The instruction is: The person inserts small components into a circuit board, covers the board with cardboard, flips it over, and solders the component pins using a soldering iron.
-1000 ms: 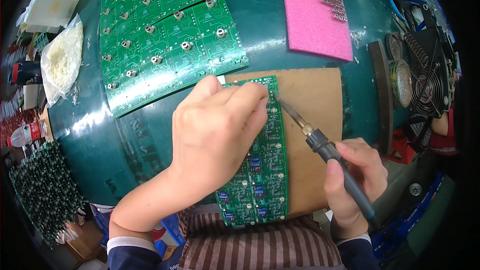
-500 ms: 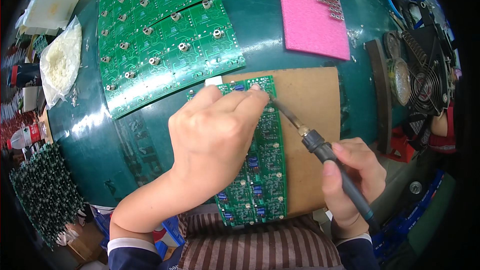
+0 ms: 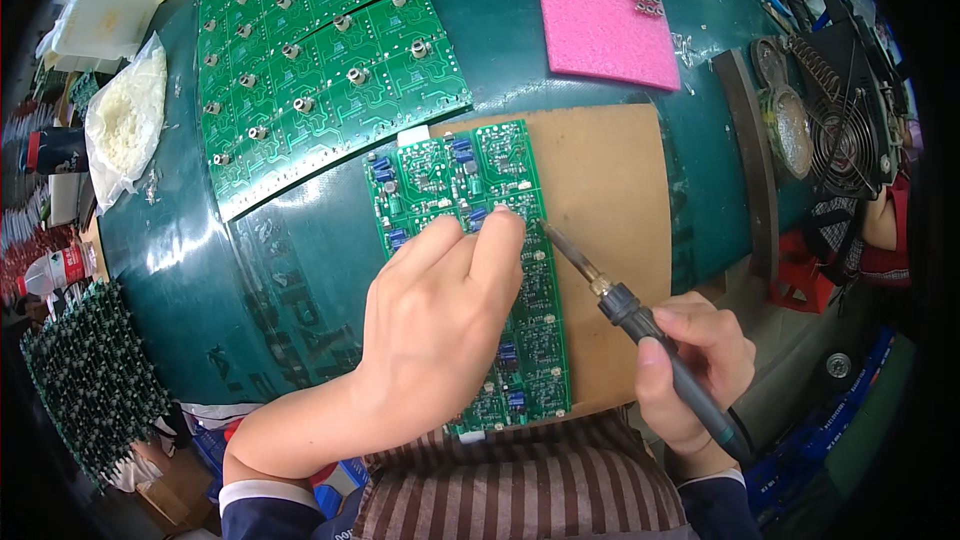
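Note:
A long green circuit board (image 3: 503, 162), a panel of repeated sections with blue components, lies lengthwise on a brown cardboard sheet (image 3: 610, 180). My left hand (image 3: 435, 325) is closed over the board's middle, thumb and fingers pinched close to its surface; what they hold, if anything, is hidden. Wrapped around the dark handle of a soldering iron (image 3: 643, 322) is my right hand (image 3: 700, 355). The iron slants up and left, its tip at the board's right edge, just beside my left fingertips. Whether the tip touches the board I cannot tell.
Large green panels (image 3: 330, 70) with metal connectors lie at the far left. Beyond the cardboard is a pink foam block (image 3: 600, 30) holding small metal parts. A plastic bag (image 3: 128, 125) of pale pieces sits left; a black fan (image 3: 840, 145) stands right. Stacked boards (image 3: 95, 380) fill the lower left.
My left hand and the soldering iron have both moved nearer along the board, uncovering its far sections. The whole view has shifted slightly. Both hands keep their closed grip.

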Motion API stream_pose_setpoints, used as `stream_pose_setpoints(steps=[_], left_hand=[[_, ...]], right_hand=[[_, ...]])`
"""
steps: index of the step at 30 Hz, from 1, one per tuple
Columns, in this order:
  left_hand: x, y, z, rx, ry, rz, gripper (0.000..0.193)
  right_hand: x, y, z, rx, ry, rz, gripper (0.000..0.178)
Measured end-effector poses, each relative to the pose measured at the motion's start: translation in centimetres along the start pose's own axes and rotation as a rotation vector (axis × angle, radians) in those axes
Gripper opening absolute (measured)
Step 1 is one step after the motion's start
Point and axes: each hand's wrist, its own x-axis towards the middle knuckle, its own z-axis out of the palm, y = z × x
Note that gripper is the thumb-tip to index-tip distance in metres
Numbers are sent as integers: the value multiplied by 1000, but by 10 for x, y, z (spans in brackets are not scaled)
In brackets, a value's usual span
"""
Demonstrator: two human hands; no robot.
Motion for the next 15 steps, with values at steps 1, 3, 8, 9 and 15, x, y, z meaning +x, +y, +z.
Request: stream_pose_setpoints(steps=[1, 3, 8, 9, 15], left_hand=[[0, 0, 0, 17, 14, 10, 13], [2, 2, 0, 48, 11, 10, 13], [1, 5, 1, 148, 7, -5, 12], [1, 4, 2, 151, 18, 3, 13], [1, 0, 9, 65, 103, 55, 19]], right_hand=[[1, -1, 1, 0, -9, 15, 25], [1, -1, 1, -8, -3, 19, 25], [4, -3, 1, -34, -13, -17, 25], [3, -5, 0, -50, -20, -17, 25], [3, -5, 0, -58, -16, 2, 24]])
